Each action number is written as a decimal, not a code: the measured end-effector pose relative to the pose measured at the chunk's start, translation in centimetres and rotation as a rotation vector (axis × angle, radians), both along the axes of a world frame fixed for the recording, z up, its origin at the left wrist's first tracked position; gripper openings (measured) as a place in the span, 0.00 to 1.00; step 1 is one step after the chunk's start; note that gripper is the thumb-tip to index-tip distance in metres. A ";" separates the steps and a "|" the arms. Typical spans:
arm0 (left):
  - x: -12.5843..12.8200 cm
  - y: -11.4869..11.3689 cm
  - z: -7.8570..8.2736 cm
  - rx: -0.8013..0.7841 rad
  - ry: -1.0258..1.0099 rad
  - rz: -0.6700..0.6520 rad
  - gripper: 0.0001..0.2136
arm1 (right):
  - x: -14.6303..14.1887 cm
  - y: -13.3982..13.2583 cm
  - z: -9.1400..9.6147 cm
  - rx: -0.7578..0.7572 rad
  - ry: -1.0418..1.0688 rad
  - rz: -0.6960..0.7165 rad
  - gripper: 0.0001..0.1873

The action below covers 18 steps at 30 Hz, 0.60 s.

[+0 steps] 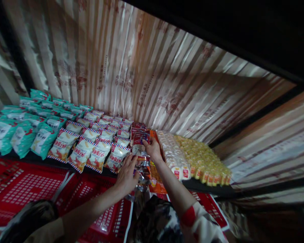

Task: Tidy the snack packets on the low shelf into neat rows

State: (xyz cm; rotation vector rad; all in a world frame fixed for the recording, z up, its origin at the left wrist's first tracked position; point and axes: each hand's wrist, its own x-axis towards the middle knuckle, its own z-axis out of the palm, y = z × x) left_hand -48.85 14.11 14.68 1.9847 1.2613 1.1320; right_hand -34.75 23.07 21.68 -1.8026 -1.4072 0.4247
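Note:
My right hand (pixel 153 148) is closed on a dark red snack packet (pixel 141 136), its thumb pressed on the front. The packet is at the back of a narrow row between white bags and orange packs. Lower down, my left hand (pixel 128 173) is closed at the edge of shiny silver packets (pixel 143 173); a bit of purple shows by its thumb. How far its fingers reach round them is hidden. White snack bags (pixel 116 157) with striped edges stand just left of my left hand. Beside my right wrist lies an orange pack (pixel 155 175).
Teal bags (pixel 44 138) fill the left of the black shelf (pixel 200 185). Clear-wrapped white packs (pixel 171 148) and small yellow packs (pixel 205 158) stand on the right. Red baskets (pixel 32 185) sit below the front edge. Striped sheeting (pixel 111 67) hangs behind; a dark beam (pixel 218 44) crosses above.

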 end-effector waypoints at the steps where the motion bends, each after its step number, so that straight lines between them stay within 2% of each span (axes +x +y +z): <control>1: 0.0 0.1 -0.2 -0.009 0.018 0.000 0.27 | -0.2 0.3 0.2 -0.028 -0.053 -0.009 0.15; 5: -0.1 0.4 -0.8 -0.012 0.061 -0.018 0.27 | -0.5 1.1 0.5 -0.139 -0.251 -0.062 0.17; 11: 0.1 0.7 -1.2 -0.023 0.096 -0.040 0.27 | -0.6 1.4 0.0 -0.249 -0.409 -0.121 0.23; 18: 0.1 1.0 -1.6 -0.085 0.123 -0.066 0.26 | -0.9 1.1 0.0 -0.290 -0.413 -0.129 0.22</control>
